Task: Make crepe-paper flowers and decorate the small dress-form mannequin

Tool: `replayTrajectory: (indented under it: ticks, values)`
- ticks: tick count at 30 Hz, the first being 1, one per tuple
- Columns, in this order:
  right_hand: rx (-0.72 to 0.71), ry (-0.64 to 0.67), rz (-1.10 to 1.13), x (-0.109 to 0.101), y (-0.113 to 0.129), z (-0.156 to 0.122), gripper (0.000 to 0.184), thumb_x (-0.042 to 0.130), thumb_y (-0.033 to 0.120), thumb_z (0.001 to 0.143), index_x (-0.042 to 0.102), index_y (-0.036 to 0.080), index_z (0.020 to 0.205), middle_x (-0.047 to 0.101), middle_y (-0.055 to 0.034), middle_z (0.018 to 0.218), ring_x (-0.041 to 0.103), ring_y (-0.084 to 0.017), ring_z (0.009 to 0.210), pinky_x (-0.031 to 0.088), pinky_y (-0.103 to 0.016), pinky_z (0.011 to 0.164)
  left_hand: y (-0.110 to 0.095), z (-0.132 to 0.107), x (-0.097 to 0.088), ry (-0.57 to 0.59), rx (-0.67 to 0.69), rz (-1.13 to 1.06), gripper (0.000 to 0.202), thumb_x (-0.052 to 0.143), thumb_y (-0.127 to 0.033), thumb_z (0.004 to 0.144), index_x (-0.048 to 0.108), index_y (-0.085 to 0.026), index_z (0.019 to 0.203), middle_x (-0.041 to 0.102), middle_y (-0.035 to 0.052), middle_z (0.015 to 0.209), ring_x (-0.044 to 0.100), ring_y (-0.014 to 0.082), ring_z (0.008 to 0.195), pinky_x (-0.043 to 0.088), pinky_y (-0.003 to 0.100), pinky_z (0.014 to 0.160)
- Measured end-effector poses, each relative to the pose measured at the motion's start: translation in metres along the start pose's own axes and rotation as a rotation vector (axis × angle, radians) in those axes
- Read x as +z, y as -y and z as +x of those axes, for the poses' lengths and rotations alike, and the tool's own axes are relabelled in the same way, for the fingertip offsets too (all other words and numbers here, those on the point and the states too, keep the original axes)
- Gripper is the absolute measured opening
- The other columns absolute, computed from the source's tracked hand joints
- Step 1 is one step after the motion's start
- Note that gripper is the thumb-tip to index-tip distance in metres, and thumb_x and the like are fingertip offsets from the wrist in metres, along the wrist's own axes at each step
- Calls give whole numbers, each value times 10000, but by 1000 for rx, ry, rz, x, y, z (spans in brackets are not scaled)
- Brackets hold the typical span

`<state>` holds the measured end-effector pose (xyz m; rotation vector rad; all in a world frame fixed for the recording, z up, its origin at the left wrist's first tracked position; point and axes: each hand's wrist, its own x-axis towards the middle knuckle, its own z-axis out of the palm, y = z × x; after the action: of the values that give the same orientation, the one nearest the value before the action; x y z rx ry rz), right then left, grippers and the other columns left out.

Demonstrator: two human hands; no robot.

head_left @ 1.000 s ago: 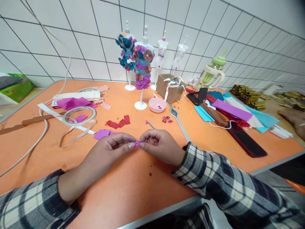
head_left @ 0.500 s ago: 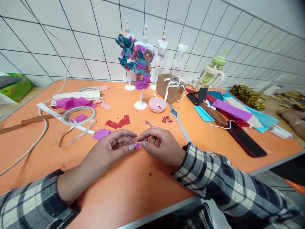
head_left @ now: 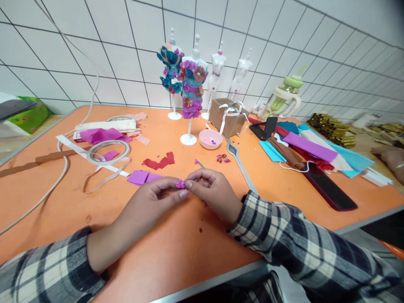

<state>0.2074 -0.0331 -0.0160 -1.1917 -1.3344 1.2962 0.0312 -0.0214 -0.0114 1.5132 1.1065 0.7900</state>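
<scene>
A tiny pink-purple paper flower (head_left: 181, 184) is pinched between my two hands, just above the orange table. My left hand (head_left: 158, 195) has its thumb under the flower and its index finger behind it. The thumb and index fingertips of my right hand (head_left: 213, 189) close on the flower's right side. Close behind my left fingers lie purple paper pieces (head_left: 139, 177). Torn red paper (head_left: 159, 161) rests farther back. Small red and purple flowers (head_left: 223, 158) lie beyond my right hand, near a pair of grey tweezers (head_left: 241, 164).
A pink bowl (head_left: 206, 145), a cardboard box (head_left: 229, 120) and a paper-dressed mannequin (head_left: 193, 94) stand at the back. Tape (head_left: 109, 145) and a cable (head_left: 61, 174) lie left. A phone (head_left: 330, 187) and folded crepe paper (head_left: 311, 145) lie right, near a bottle (head_left: 285, 94).
The flower has moved slightly up, and my right fingertips have come onto it from beside it. My left hand has shifted right. The whole view has shifted a little.
</scene>
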Motion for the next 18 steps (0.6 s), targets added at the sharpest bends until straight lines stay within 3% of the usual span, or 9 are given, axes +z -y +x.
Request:
replayTrajectory:
  ticks: [3, 11, 18]
  values:
    - [23, 14, 1, 1, 1, -1, 169, 667, 325, 750, 632, 167, 802, 539, 48, 654, 377, -49, 463, 284, -204, 436, 3, -1, 1, -64, -5, -21, 195, 747, -411, 747, 752, -227, 814, 783, 29, 865, 689, 234, 858, 520, 321, 804]
    - [-13, 47, -97, -1, -1, -2, 133, 642, 295, 758, 636, 163, 761, 551, 37, 626, 365, -60, 488, 273, -212, 467, 9, -2, -8, 38, 6, -98, 135, 732, -357, 772, 767, -228, 792, 765, 12, 824, 667, 193, 808, 504, 282, 780]
    - [-24, 91, -139, -5, 1, -4, 155, 622, 298, 792, 664, 151, 767, 545, 28, 609, 376, -76, 515, 287, -217, 483, 3, -3, -6, 58, 54, 18, 163, 714, -373, 773, 756, -219, 741, 761, 31, 796, 662, 205, 777, 514, 302, 750]
